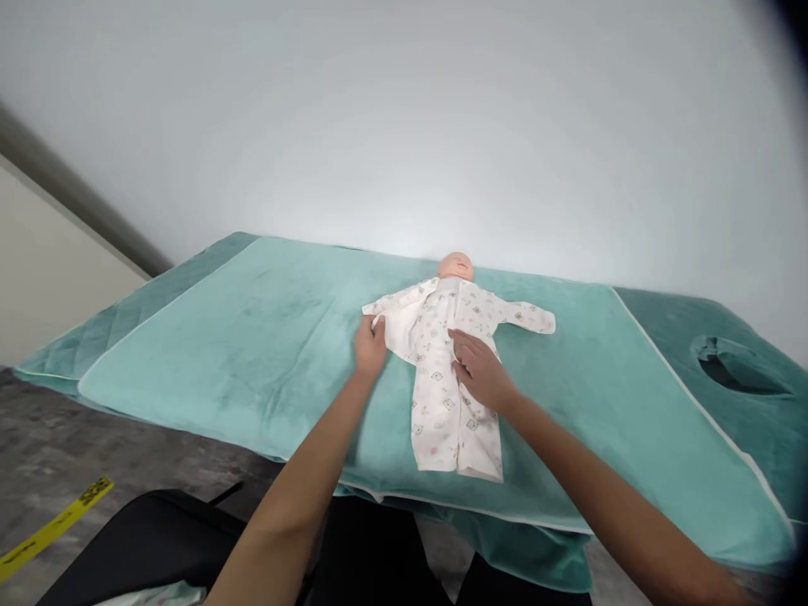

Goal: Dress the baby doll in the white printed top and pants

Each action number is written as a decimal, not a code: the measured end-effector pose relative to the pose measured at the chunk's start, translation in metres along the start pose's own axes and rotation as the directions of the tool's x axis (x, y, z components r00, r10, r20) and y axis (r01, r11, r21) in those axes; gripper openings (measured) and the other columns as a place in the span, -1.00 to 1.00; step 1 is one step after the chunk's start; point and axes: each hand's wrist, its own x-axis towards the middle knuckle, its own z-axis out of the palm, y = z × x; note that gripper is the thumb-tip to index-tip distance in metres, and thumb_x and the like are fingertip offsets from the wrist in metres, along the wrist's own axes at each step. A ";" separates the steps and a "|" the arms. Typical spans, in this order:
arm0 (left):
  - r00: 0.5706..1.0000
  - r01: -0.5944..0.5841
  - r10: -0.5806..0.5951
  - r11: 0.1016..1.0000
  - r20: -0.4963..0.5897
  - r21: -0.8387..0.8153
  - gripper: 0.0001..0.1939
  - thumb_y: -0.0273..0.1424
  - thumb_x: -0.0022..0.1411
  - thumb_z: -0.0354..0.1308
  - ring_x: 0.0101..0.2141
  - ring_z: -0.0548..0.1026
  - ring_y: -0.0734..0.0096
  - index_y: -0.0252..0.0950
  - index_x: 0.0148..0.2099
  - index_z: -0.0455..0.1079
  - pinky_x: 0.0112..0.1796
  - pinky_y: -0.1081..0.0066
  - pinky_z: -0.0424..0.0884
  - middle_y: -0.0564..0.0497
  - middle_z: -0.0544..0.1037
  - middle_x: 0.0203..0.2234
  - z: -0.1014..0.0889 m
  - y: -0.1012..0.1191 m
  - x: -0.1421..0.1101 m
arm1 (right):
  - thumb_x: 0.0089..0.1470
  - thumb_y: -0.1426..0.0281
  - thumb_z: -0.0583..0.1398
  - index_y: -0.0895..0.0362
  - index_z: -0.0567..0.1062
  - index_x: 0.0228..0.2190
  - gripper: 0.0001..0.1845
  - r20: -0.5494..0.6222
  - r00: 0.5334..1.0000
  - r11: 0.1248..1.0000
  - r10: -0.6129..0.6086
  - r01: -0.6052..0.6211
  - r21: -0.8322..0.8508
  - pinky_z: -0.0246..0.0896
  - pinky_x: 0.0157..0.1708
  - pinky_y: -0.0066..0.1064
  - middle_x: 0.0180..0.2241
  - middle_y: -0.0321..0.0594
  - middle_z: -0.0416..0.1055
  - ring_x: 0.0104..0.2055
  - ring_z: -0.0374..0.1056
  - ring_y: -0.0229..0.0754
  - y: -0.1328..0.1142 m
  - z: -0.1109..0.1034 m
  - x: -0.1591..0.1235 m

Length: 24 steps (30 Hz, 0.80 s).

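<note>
A baby doll (455,266) lies on its back on a teal towel (252,345), dressed in a white patterned romper (442,404). My left hand (369,345) pinches the edge of the romper's open flap near the doll's sleeve. My right hand (481,369) lies flat on the doll's belly, fingers stretched out and pressing the cloth. The doll's other sleeve (530,318) stretches out to the right.
The towel covers a teal padded massage table (770,421) with a face hole (732,366) at the right end. A plain wall stands behind. A black seat (145,539) and yellow floor tape (50,526) are at the lower left.
</note>
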 end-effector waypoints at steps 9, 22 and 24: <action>0.768 -0.359 0.375 0.923 0.520 -0.136 -0.84 -0.25 0.36 0.06 -0.41 0.43 0.34 -0.20 -0.19 0.39 -0.32 0.40 0.26 0.05 0.47 -0.46 0.011 0.113 -0.041 | 0.19 0.42 0.13 0.04 0.43 -0.35 -0.92 -0.177 0.980 0.979 0.086 -0.051 0.197 0.16 0.21 0.01 0.12 -0.12 0.43 0.22 0.28 -0.01 0.008 0.014 -0.016; 0.943 -0.107 0.093 0.994 0.320 0.026 -0.69 -0.23 0.23 0.19 -0.26 0.47 0.32 -0.24 -0.02 0.43 -0.19 0.35 0.35 -0.03 0.54 -0.25 0.058 0.122 0.054 | 0.18 0.21 0.11 0.12 0.42 -0.14 -0.71 -0.233 0.788 0.822 0.570 -0.547 0.160 0.29 -0.16 -0.23 -0.08 -0.01 0.44 -0.15 0.41 -0.05 0.024 -0.034 0.094; 0.931 -0.041 0.007 0.995 0.366 0.087 -0.61 -0.24 0.18 0.23 -0.22 0.48 0.24 -0.28 0.03 0.42 -0.17 0.29 0.36 -0.10 0.54 -0.19 0.075 0.122 0.067 | 0.19 0.23 0.11 0.16 0.41 -0.15 -0.71 -0.185 0.789 0.795 0.587 -0.604 -0.057 0.25 -0.15 -0.22 -0.06 0.07 0.42 -0.12 0.40 0.01 0.033 -0.027 0.121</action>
